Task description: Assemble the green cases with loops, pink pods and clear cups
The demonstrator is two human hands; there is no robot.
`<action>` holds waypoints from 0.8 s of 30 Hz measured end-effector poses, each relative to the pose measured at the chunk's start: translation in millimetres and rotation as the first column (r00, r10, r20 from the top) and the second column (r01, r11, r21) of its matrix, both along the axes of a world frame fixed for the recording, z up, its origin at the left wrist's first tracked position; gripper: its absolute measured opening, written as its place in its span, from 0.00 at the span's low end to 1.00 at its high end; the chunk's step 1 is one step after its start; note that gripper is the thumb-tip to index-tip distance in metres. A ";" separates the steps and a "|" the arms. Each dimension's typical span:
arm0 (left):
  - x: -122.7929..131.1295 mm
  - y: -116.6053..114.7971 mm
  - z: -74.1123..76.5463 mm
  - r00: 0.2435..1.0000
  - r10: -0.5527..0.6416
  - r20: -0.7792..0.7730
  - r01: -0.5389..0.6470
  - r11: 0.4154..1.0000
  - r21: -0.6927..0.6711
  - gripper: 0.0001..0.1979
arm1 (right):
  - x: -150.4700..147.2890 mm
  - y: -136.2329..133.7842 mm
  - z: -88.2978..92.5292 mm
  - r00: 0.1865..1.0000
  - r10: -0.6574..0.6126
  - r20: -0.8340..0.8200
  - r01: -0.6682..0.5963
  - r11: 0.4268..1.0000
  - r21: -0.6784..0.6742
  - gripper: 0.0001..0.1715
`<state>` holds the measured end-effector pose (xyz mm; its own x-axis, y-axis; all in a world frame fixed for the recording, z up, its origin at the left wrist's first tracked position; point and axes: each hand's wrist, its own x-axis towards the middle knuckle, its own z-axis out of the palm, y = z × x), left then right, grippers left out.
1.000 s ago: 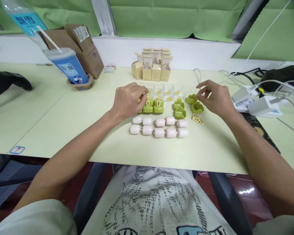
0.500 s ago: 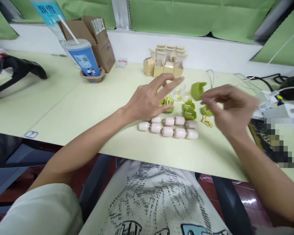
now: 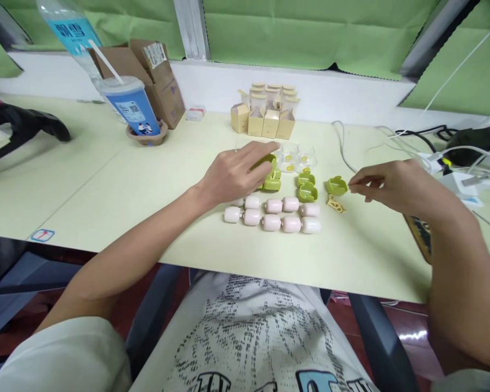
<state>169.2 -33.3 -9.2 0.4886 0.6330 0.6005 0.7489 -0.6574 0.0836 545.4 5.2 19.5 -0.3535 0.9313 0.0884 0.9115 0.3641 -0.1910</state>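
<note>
My left hand [image 3: 237, 173] is closed around a green petal-edged cup [image 3: 270, 159], with more green pieces [image 3: 271, 184] directly under it. Beside the rim of another green cup [image 3: 336, 185] are the fingertips of my right hand [image 3: 396, 185]. Its fingers are bent and slightly apart, and I see nothing in them. Yellow loop-shaped pieces [image 3: 335, 204] lie just in front of that cup. Between the hands stand two green cups [image 3: 307, 191], one behind the other. Pale pink and white barrel-shaped pieces [image 3: 271, 222] form two rows nearest me; my left hand partly covers the back row.
Clear domed pieces with yellow marks [image 3: 289, 158] sit behind the green cups. Small open cartons [image 3: 271, 122] stand by the wall. A blue drink cup [image 3: 134, 109], a bottle [image 3: 71, 32] and a cardboard box [image 3: 165, 92] occupy the left. Cables [image 3: 427, 144] and a dark flat item [image 3: 420, 237] are at right.
The green cup that my right hand held up has left it; a green cup now shows in my left hand. My left fingers have closed, and my right hand has lowered beside another cup.
</note>
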 end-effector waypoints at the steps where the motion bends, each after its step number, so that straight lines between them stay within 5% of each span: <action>1: -0.2 1.8 -2.3 1.000 -0.012 -0.028 0.012 1.000 0.023 0.12 | 0.8 1.2 -2.9 0.999 -0.013 0.043 0.016 0.998 -0.059 0.07; 4: 0.5 5.2 -9.3 1.000 -0.010 -0.013 0.010 0.998 0.066 0.09 | -12.4 -2.6 -13.8 0.989 0.038 0.139 -0.021 0.992 -0.124 0.05; 10: 3.6 11.8 -16.1 0.890 0.029 0.455 0.055 0.984 -0.169 0.20 | -31.7 -9.9 -20.5 0.959 0.108 0.263 -0.085 0.992 -0.098 0.14; 13: 0.8 18.3 -16.2 0.810 0.001 0.586 0.206 0.935 -0.287 0.26 | -25.5 -9.8 -15.7 0.980 0.126 0.155 -0.118 0.991 -0.058 0.17; 16: -3.4 22.3 -16.2 0.763 -0.024 0.646 0.329 0.874 -0.357 0.31 | -24.4 -13.1 -10.2 0.977 0.166 -0.135 -0.159 0.985 0.065 0.15; 20: -3.8 20.4 -15.6 0.758 -0.134 0.639 0.452 0.814 -0.366 0.38 | -41.5 -24.0 -11.2 0.780 0.170 -0.602 -0.168 0.984 0.060 0.13; 24: 4.1 8.4 -10.7 0.883 -0.182 0.433 0.308 0.920 -0.242 0.33 | -67.2 -38.3 -19.2 0.503 0.126 -0.855 -0.223 0.975 0.012 0.22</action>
